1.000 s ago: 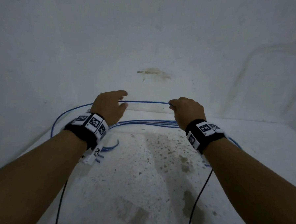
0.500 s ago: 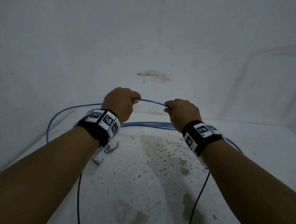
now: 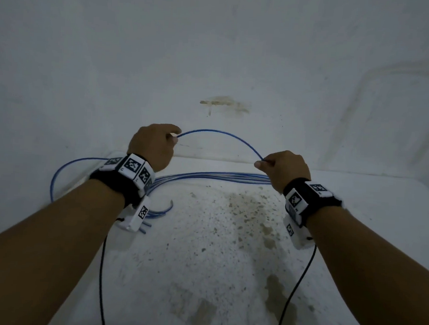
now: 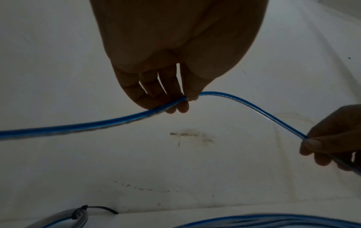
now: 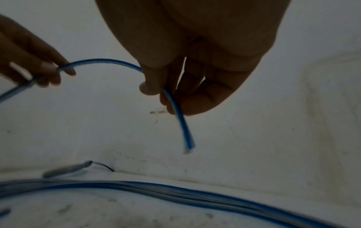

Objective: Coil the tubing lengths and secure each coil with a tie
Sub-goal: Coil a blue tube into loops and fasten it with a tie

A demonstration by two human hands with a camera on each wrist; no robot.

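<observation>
Pale, grubby walls close in around a white speckled table top (image 3: 215, 274), blotched with brownish stains from its middle down toward 6 o'clock, and a rusty smear marks the wall (image 3: 221, 104) at 12 o'clock above the hands. Both bare forearms reach in from the bottom corners, each wrist wrapped in a black band carrying white marker blocks, with a thin black cable hanging from each. The left hand (image 3: 153, 145) sits a little higher, at about 10 o'clock from the table's middle, its thumb and fingertips curled and pinching a single blue tube (image 3: 224, 135); the left wrist view shows the tube crossing under those fingers (image 4: 175, 86) and running off to 9 o'clock. From that pinch the tube arches up and over to the right hand (image 3: 284, 168) at about 2 o'clock, which nips it between thumb and forefinger with the other fingers curled in. In the right wrist view a short free end of the tube hangs out below that grip, pointing toward 6 o'clock, blurred. Lying flat on the table beneath the arch is a bundle of blue tubing (image 3: 217, 177), running side to side and looping round at 9 o'clock past the left wrist. At the table's back edge a greyish coil with a dark tie (image 4: 78, 213) round it lies partly in view.
</observation>
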